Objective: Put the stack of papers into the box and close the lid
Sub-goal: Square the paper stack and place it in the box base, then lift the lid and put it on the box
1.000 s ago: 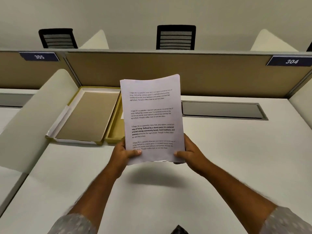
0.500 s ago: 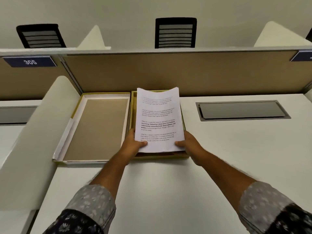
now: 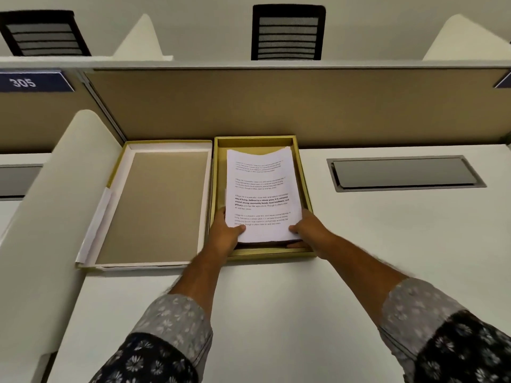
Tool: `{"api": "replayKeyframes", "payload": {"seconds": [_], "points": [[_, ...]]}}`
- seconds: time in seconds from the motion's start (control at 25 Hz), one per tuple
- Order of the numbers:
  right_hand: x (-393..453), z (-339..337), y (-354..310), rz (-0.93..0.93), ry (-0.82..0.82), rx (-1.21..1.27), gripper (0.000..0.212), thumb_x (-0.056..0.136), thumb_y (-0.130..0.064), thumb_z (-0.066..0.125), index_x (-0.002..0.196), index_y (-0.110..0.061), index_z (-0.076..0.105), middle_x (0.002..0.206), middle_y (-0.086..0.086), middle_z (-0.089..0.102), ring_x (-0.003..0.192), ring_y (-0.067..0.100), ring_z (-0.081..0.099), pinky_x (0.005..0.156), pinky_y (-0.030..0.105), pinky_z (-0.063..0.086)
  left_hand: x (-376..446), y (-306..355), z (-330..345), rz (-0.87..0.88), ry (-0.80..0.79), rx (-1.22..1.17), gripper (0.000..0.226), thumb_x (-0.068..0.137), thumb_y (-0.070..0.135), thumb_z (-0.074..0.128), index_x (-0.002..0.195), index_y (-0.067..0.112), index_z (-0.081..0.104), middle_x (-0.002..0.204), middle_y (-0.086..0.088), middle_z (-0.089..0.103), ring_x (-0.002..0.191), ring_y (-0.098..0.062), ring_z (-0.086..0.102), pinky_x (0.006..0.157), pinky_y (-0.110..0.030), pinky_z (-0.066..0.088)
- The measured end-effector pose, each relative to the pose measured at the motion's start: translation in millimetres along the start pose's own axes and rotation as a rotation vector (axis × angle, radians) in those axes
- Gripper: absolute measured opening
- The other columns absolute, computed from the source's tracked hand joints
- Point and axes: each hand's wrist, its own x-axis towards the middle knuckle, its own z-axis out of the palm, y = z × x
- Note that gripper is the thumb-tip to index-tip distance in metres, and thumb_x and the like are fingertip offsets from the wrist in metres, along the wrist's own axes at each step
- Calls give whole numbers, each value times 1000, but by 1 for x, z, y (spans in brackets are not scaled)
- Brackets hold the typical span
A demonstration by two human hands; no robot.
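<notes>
A stack of printed white papers (image 3: 261, 194) lies tilted inside the open yellow box (image 3: 305, 183) on the white desk, its near end raised. My left hand (image 3: 225, 233) grips the stack's near left corner, thumb on top. My right hand (image 3: 309, 230) grips the near right corner, fingers under the sheets. The box lid (image 3: 154, 205) lies upside down to the left of the box, touching it, showing its brown inside and white rim.
A tan partition wall (image 3: 276, 106) runs right behind the box. A curved white side divider (image 3: 47, 217) stands left of the lid. A grey cable hatch (image 3: 405, 174) sits in the desk at right. Black chairs (image 3: 287, 33) show beyond the partition.
The stack went from upright in front of me, forward and down into the box. My arms stretched out and the view moved closer to the box.
</notes>
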Motion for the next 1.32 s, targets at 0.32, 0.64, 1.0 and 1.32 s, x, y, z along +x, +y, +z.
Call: {"api": "replayKeyframes", "payload": {"seconds": [0.32, 0.64, 1.0, 1.32], "points": [[1, 3, -1, -9, 44, -137, 60, 103, 3, 55, 158, -13, 37, 155, 11, 51, 115, 24, 51, 47, 16, 52, -11, 5, 5, -14, 75, 82, 70, 94, 11, 75, 155, 15, 40, 148, -7, 62, 132, -29, 59, 112, -46, 49], [-14, -26, -9, -217, 263, -741, 56, 93, -42, 75, 135, -13, 52, 121, 10, 71, 86, 21, 66, 70, 30, 53, -42, 21, 16, 79, 196, 412, 78, 87, 31, 81, 150, 13, 39, 143, -9, 57, 128, -30, 60, 97, -42, 58], [-60, -32, 17, -278, 228, -641, 42, 94, -38, 75, 128, -19, 60, 100, 0, 71, 81, 18, 69, 70, 26, 52, -99, -43, -41, 91, 619, 52, 34, 91, 29, 79, 119, 24, 58, 109, -3, 65, 102, -29, 67, 81, -35, 55], [-89, 4, 19, -368, 158, -663, 31, 97, -17, 72, 127, -21, 65, 100, 0, 74, 86, 15, 70, 76, 24, 54, -103, -70, -70, -280, 769, -480, 33, 93, 36, 77, 112, 13, 62, 94, -9, 72, 68, -22, 70, 56, -29, 58]]}}
